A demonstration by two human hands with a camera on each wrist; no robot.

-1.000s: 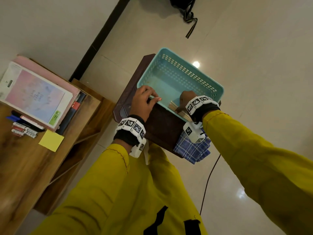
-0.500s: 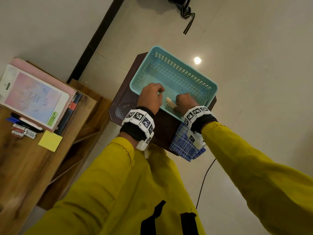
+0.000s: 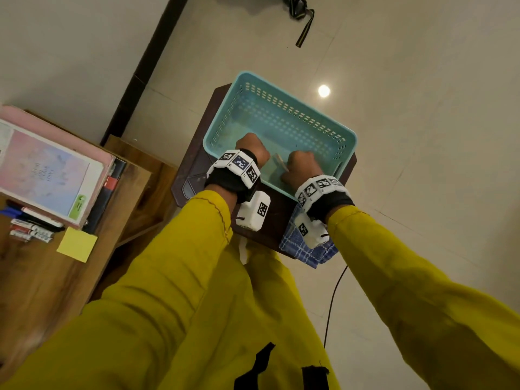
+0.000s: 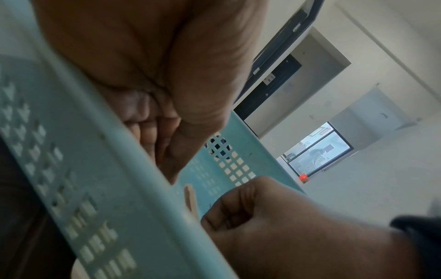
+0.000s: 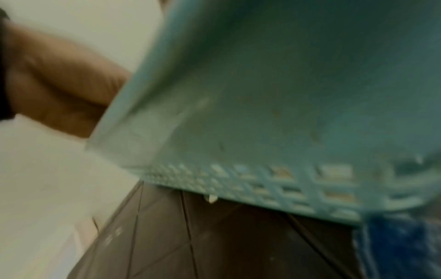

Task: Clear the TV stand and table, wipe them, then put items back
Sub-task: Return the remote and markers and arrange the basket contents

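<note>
Nearest, two yellow sleeves reaching forward over the near edge of the small dark bench [image 3: 194, 170]. At the bench's near right corner, one blue checked cloth [image 3: 298, 246], draped over the edge below the right wrist and lying idle. Just beyond, one teal basket [image 3: 281, 92] covering most of the bench top, with both hands dipped inside past its near wall, close together but not touching. Right hand [image 3: 299, 167] curled tight, seemingly pinching the near end of one pale flat stick [image 3: 279, 161] that juts out toward the left hand; more sticks perhaps hidden in the fist, not countable. Left hand [image 3: 250, 149] bent over with fingers tucked under; cannot tell from either wrist view whether holding anything. Rest of the basket floor apparently bare. Probably the put-back step, taking the last small pieces out of the basket, though dropping them in cannot be ruled out. Next move, on that reading: keep a firm pinch on the thin stick, lift clear of the basket wall, carry left. At the left, the wooden TV stand [image 3: 36, 291], bearing one yellow sticky note [image 3: 76, 244], a cluster of markers [image 3: 32, 230] too crowded to count surely, and a stack of books [image 3: 42, 170], at least three. Farthest, on the floor, one black strap [image 3: 302, 26].
</note>
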